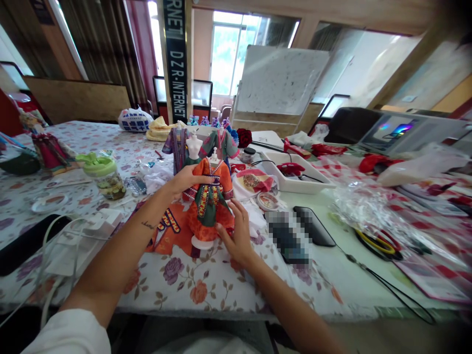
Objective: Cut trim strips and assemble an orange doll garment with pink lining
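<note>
A small orange doll dress (215, 206) with beaded trim and a green front panel sits on a mini mannequin with a white round base (202, 243). My left hand (184, 180) reaches in from the left and grips the dress at the waistband, its fingers across the front. On the other side, my right hand (238, 233) has the skirt edge between thumb and fingers. Orange fabric with patterned trim (173, 228) lies flat beside the base. Just behind stand a purple doll robe (176, 147), a bare white mannequin (193, 146) and a grey-green doll robe (220, 146).
To the left are a green-lidded jar (105, 174) and a white power strip (83, 241) with cables. Two phones, one a black phone (313, 226), lie to the right. Behind them is a white tray (317, 183); crumpled clear plastic (365, 211) covers the far right.
</note>
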`<state>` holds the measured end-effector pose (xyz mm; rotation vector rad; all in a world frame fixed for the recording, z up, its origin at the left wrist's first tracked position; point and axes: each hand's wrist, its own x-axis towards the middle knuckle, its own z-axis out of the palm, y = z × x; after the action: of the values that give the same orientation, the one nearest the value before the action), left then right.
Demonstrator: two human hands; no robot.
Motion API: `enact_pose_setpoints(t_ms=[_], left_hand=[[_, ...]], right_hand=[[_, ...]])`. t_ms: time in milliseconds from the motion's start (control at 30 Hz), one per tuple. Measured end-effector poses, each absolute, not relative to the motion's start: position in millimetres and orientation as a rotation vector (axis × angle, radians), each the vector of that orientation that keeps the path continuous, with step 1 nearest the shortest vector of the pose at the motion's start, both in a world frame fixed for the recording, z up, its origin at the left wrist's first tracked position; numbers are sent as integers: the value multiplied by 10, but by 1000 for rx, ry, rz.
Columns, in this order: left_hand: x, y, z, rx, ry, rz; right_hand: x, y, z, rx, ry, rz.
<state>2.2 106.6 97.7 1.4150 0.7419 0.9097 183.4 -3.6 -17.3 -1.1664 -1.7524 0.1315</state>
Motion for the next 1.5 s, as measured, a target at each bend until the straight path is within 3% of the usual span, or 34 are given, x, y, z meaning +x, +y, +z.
enact_pose_setpoints(t_ms=[233, 400, 600, 967, 1300, 1500], left_hand=[[-173, 1061, 1012, 1430, 587, 1037], [-161, 1128, 1051, 1516, 662, 1051], [-88, 1152, 985, 1444, 710, 1026], [2, 1056, 1154, 1390, 608, 1066], [1, 1056, 1040, 1327, 593, 1016], [33, 1081, 1021, 1439, 638, 1008]], right_hand=[[1934, 103, -219, -980, -1262, 890], [1967, 206, -338, -1074, -1085, 1047], [1978, 265, -457, -1095, -1248, 1242], [1880, 161, -345, -1080, -1600, 1097], [1854, -20, -145, -845, -1708, 1356], [1835, 38, -228, -1013, -1740, 1172]])
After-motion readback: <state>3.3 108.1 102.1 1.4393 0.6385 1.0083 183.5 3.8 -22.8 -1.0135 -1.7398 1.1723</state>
